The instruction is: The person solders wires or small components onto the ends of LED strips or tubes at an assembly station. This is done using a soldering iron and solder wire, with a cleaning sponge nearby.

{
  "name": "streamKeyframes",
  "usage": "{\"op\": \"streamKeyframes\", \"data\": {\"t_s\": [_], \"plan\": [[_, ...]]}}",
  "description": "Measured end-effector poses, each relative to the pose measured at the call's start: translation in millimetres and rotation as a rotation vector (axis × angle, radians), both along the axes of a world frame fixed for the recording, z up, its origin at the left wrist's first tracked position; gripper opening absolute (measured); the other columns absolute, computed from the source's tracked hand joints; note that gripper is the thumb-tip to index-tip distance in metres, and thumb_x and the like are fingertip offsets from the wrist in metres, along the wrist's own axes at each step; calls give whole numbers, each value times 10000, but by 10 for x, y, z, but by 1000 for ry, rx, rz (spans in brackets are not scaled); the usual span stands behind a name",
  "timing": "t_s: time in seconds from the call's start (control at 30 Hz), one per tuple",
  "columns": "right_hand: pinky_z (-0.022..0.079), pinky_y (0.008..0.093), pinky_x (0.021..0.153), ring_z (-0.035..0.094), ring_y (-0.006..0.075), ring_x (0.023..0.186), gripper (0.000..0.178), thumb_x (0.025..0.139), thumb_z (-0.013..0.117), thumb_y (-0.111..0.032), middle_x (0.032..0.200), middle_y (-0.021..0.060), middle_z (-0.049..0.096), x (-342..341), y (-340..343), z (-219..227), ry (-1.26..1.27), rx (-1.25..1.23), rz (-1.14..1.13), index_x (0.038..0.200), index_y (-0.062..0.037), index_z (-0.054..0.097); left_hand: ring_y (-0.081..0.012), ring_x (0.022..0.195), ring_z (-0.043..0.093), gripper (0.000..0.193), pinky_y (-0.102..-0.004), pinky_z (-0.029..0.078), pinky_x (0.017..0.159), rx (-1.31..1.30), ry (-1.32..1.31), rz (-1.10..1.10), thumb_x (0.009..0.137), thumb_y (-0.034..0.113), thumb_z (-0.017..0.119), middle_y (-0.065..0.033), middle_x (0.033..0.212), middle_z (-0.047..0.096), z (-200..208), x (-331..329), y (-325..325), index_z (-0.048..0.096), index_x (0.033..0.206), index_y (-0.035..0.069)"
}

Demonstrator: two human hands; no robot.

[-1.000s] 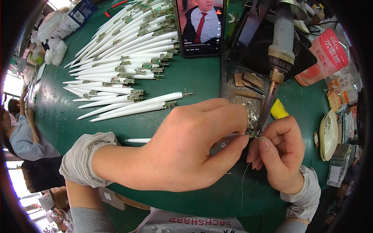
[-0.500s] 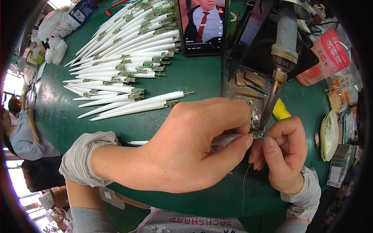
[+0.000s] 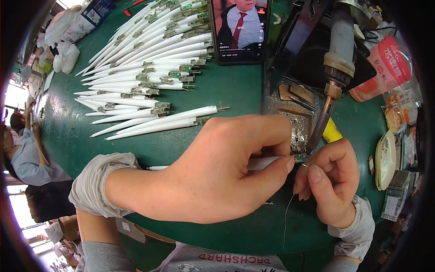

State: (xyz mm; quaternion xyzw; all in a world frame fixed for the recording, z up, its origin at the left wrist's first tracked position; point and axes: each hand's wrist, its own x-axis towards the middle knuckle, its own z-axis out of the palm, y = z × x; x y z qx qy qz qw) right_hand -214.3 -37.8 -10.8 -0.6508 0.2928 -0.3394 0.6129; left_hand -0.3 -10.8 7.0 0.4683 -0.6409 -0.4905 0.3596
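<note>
My left hand [image 3: 217,172] is closed around a white tapered pen-like stick [image 3: 263,163], thumb and forefinger pinching it near its right end. A small green circuit board [image 3: 300,158] pokes out of that end. My right hand [image 3: 335,177] pinches a thin silvery wire [image 3: 285,222], which looks like solder, between thumb and forefinger; its tail hangs down over the table. Between the hands, the soldering iron [image 3: 340,50] slants down from its stand with its dark tip close to the board. Whether the tip touches is too small to tell.
Many similar white sticks [image 3: 154,122] lie fanned at the left. A phone [image 3: 240,31] stands at the back beside a solder-spattered tray [image 3: 299,131]. A yellow sponge [image 3: 332,131], a pink packet [image 3: 383,68] and a pale dish [image 3: 385,161] are on the right. Another person [image 3: 31,154] sits far left.
My right fingertips have drawn slightly down and right from the board, still pinching the wire. The iron, phone and tray appear shifted a little right in the view. My left hand's grip is unchanged.
</note>
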Motion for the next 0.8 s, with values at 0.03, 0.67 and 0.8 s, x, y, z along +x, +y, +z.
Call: {"op": "streamKeyframes", "data": {"t_s": [0.03, 0.67, 0.8], "plan": [[428, 181, 521, 544, 70, 584, 108, 906, 520, -11, 745, 110, 591, 4, 3, -9, -1, 1, 0, 928, 42, 429, -49, 593, 447, 35, -216, 329, 505, 1, -1, 0, 828, 9, 622, -19, 736, 549, 6, -4, 1, 595, 836, -12], [413, 183, 486, 503, 62, 539, 135, 923, 518, -48, 720, 114, 583, -4, -43, -18, -53, 46, -6, 930, 10, 396, -18, 686, 497, 37, -183, 375, 566, 258, 196, 15, 861, -9, 603, 2, 779, 542, 34, 26, -42, 566, 866, -3], [415, 186, 494, 503, 65, 546, 124, 914, 524, -41, 737, 121, 589, -1, -40, -12, -60, 45, -7, 921, 12, 411, -29, 648, 494, 38, -191, 373, 551, 220, 146, 50, 844, -8, 610, 1, 735, 550, -4, -3, -24, 573, 852, -5]]}}
